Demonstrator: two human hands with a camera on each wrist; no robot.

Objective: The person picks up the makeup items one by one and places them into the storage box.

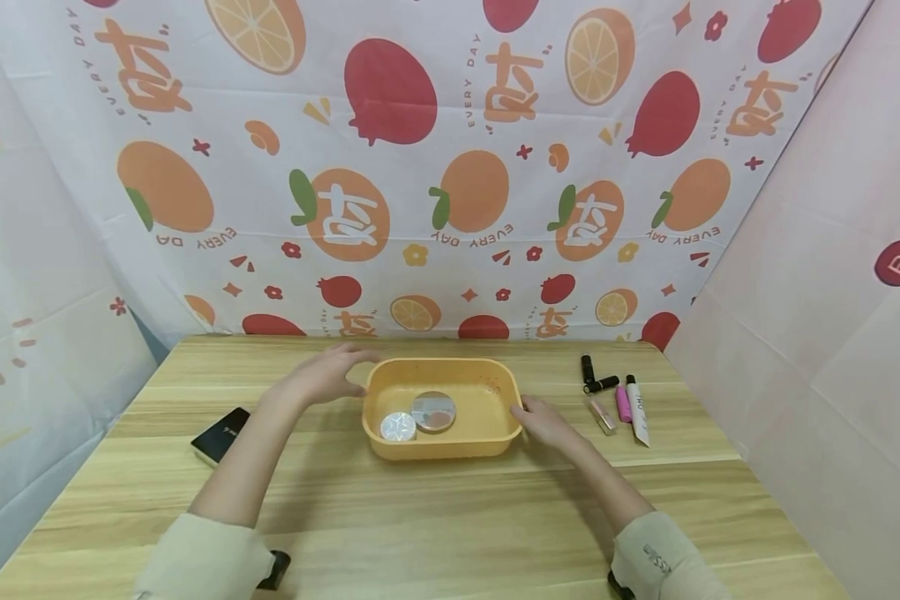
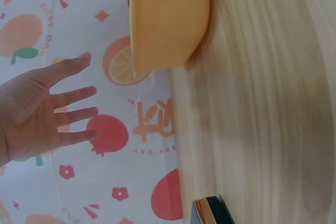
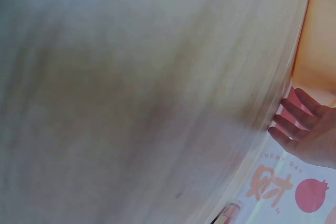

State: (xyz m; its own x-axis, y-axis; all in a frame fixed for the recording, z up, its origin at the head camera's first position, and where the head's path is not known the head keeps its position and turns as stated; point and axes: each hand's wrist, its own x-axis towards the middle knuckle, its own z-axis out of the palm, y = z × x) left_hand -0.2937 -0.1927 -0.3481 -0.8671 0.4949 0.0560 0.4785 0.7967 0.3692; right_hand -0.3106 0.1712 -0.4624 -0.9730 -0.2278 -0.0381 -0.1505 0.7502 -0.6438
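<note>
A yellow plastic basin point(image 1: 487, 425) stands on the wooden table, holding a white patterned round compact point(image 1: 398, 427) and a larger, clear-lidded round compact point(image 1: 433, 412). My left hand point(image 1: 332, 375) hovers beside the basin's left end. In the left wrist view the left hand point(image 2: 39, 108) has straight, spread fingers, with a gap to the basin point(image 2: 168, 19). At the opposite end is my right hand point(image 1: 546, 422), its fingertips overlapping the rim. Four extended, parted fingers show on the right hand point(image 3: 310, 129) in the right wrist view; its thumb is hidden there.
A flat black box point(image 1: 221, 435) lies left of my left forearm. Right of the basin lie two black tubes point(image 1: 602, 384), a clear lip gloss tube point(image 1: 602, 415), a pink tube point(image 1: 624, 404) and a white squeeze tube point(image 1: 637, 412). A fruit-print cloth point(image 1: 420, 283) hangs behind the table.
</note>
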